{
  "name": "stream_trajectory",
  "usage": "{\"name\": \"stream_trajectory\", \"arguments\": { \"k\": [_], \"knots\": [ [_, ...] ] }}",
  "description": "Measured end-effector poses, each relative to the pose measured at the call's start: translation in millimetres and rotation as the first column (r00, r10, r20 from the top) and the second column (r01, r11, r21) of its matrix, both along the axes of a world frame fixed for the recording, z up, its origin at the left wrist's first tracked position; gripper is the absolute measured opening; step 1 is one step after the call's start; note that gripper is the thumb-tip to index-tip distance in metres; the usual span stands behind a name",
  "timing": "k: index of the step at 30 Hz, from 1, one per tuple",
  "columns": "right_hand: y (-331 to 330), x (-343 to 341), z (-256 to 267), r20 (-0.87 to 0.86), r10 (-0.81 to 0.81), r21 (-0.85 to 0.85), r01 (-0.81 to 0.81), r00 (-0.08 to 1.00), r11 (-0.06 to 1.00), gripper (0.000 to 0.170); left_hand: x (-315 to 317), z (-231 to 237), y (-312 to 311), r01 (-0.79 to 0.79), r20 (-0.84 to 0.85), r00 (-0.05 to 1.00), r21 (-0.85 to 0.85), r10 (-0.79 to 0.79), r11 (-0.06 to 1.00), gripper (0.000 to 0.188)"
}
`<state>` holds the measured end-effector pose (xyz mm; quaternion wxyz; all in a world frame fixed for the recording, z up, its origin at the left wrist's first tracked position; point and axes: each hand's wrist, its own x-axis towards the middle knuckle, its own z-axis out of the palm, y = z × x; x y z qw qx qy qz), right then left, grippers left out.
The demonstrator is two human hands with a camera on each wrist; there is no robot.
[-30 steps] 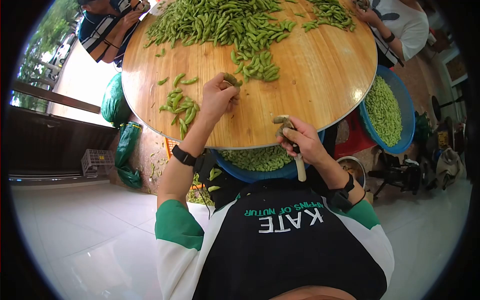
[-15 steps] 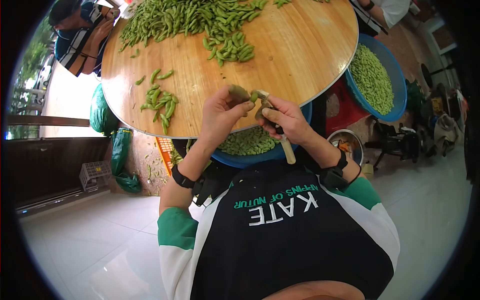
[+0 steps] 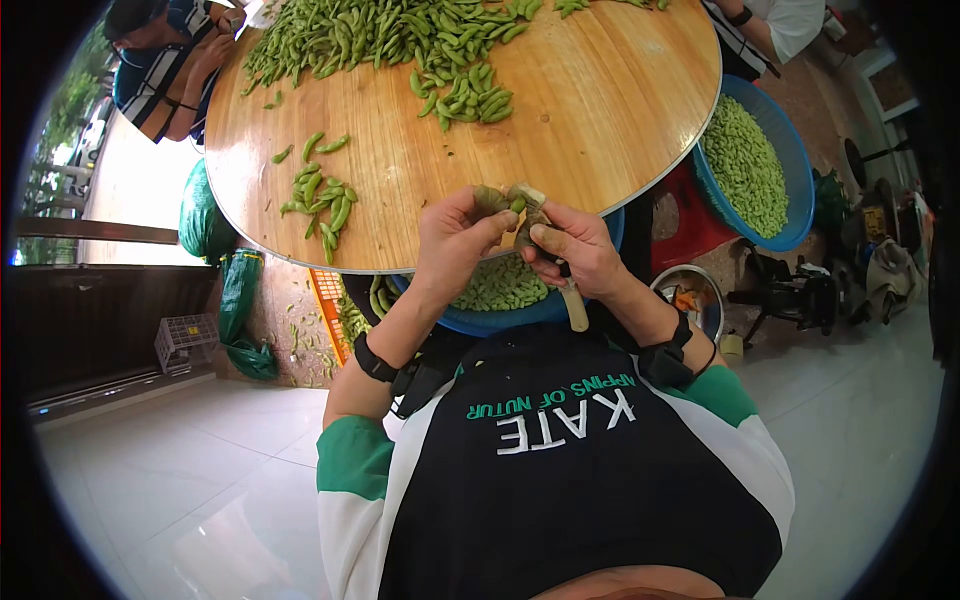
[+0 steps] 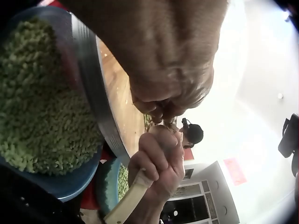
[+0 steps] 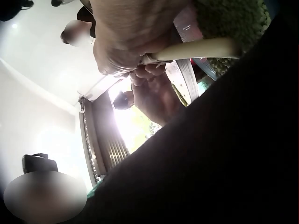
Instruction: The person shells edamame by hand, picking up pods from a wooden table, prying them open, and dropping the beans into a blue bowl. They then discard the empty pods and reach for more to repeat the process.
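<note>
Over the near edge of the round table, my left hand pinches a green bean pod between thumb and forefinger, close to the right hand's fingertips. My right hand grips a tool with a cream handle that sticks out below the fist; its working end is hidden by the fingers. Greyish-brown coverings show on some fingers of both hands. In the left wrist view the same handle slants down from the right fist. Below the hands, a blue basin holds shelled green beans.
A large heap of bean pods covers the table's far side, with a smaller group of pods at left. Another blue basin of shelled beans stands at right, near a metal bowl. Two other people sit across the table.
My left hand has come back from the table towards the right hand, bringing a pod against its fingertips. The head view has shifted, and the hands are now together.
</note>
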<state>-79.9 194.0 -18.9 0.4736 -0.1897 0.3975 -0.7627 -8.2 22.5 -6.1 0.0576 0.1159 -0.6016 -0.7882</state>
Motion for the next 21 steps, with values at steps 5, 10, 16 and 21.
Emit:
{"name": "stream_trajectory", "arguments": {
  "k": [5, 10, 16, 21],
  "knots": [
    [0, 0, 1, -0.041, -0.082, 0.045, 0.084, 0.996, 0.995, 0.033, -5, -4, -4, 0.01, -0.039, 0.999, -0.003, -0.01, 1.0, 0.01],
    [8, -8, 1, 0.126, 0.033, -0.066, -0.025, 0.991, 0.998, 0.022, -12, -1, -12, 0.195, 0.062, 0.945, 0.681, -0.321, 0.706, 0.008],
    [10, -7, 1, 0.316, -0.001, -0.033, 0.012, 0.949, 0.999, 0.023, -10, 16, 0, 0.018, -0.124, 0.981, -0.709, -0.149, 0.705, 0.012],
    [9, -5, 5, 0.419, 0.055, -0.107, -0.011, 0.906, 0.994, 0.032, -9, 18, -1, -0.283, -0.405, 0.882, -0.863, -0.241, 0.418, 0.017]
  ]
}}
